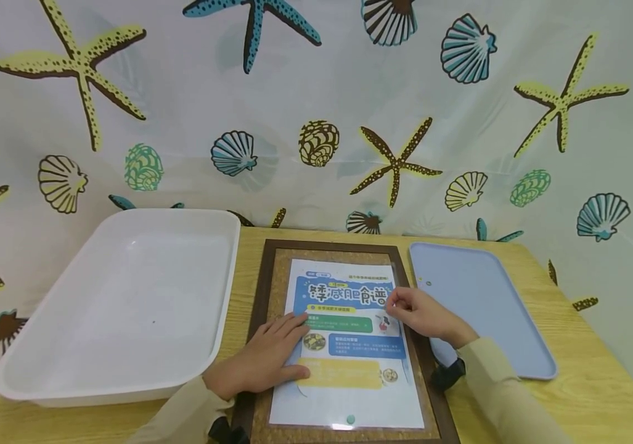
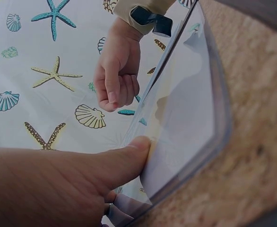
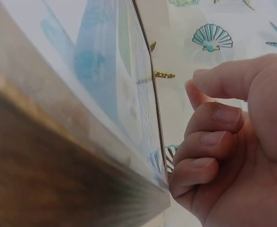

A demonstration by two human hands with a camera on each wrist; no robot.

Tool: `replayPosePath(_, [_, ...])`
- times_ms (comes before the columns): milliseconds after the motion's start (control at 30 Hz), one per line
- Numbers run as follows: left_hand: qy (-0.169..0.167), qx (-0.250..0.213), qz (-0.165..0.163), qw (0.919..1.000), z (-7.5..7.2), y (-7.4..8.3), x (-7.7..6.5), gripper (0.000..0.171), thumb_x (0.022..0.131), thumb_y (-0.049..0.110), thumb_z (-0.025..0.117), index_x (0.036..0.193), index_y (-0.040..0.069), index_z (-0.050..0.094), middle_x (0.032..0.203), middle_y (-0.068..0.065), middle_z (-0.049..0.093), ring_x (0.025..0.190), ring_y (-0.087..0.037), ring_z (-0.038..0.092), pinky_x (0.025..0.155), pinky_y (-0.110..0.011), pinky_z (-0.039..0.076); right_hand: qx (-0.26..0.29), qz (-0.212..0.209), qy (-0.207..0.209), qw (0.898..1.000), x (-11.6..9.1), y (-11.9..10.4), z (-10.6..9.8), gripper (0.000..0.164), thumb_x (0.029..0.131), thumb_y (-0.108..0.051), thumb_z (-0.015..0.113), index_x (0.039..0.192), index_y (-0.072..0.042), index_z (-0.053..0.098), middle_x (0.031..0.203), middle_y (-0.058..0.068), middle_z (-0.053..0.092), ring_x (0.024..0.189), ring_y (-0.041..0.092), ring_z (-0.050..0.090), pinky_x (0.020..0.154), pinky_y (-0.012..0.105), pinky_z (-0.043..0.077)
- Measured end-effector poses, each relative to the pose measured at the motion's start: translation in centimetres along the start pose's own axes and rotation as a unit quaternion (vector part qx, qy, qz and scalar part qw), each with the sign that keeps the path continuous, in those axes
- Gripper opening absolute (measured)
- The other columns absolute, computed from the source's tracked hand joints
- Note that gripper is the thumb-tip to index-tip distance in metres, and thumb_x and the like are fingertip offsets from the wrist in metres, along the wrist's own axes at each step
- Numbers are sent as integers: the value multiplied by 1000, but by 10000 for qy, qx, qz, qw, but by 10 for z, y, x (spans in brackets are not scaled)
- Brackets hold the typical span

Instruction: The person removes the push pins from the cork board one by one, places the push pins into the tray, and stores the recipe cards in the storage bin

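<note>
A printed sheet (image 1: 344,404) in a clear plastic sleeve lies on a cork board (image 1: 280,290) with a dark wooden frame (image 1: 263,277). My left hand (image 1: 266,354) rests spread on the sheet's left side, its thumb (image 2: 126,161) touching the sleeve in the left wrist view. Over the sheet's upper right edge is my right hand (image 1: 424,311), fingers curled and thumb tip against the index finger. In the right wrist view, nothing shows between that thumb and finger (image 3: 219,87). A green round pin head (image 1: 351,419) sits at the sheet's bottom middle.
A large white basin (image 1: 127,308) stands to the left of the board. At the right lies a shallow blue tray (image 1: 477,296) with a couple of tiny items (image 1: 429,283) near its left edge. Behind the wooden table (image 1: 577,345) hangs a shell-patterned cloth (image 1: 294,197).
</note>
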State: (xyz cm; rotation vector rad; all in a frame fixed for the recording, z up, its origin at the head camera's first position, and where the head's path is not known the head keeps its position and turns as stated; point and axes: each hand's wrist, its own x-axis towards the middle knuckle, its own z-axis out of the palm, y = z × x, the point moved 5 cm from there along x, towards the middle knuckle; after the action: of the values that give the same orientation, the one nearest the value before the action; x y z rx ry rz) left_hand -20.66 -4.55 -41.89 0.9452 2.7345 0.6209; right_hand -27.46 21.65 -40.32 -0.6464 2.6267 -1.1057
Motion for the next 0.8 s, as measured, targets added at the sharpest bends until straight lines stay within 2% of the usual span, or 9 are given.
replayPosePath(267, [-11,18,19,10000,1,-1,0,67,92,39,63,142,-1,41,155,-18,29,144,-40,24,111,-61,23,-101,-224,-345,9991,-4,-11,8,12,97,-11,55,94,-1,62,64,-4,43,55,6,37,53,21,31])
replayPosePath(533, [-41,21,-47,10000,1,-2,1,68,92,41,63,142,0,41,155,-18,29,144,-39,23,111,-61,23,-96,-452,-1018,9937,-11,-25,19,14,96,-11,57,99,0,66,62,-7,45,54,3,36,53,19,31])
replayPosePath(800, [-36,-11,-68,10000,1,-2,2,69,92,41,63,143,0,41,156,-17,29,144,-39,23,111,-61,22,-48,-687,-1458,9869,-19,-37,32,13,95,-8,57,103,-1,65,58,-9,36,49,1,29,56,19,33])
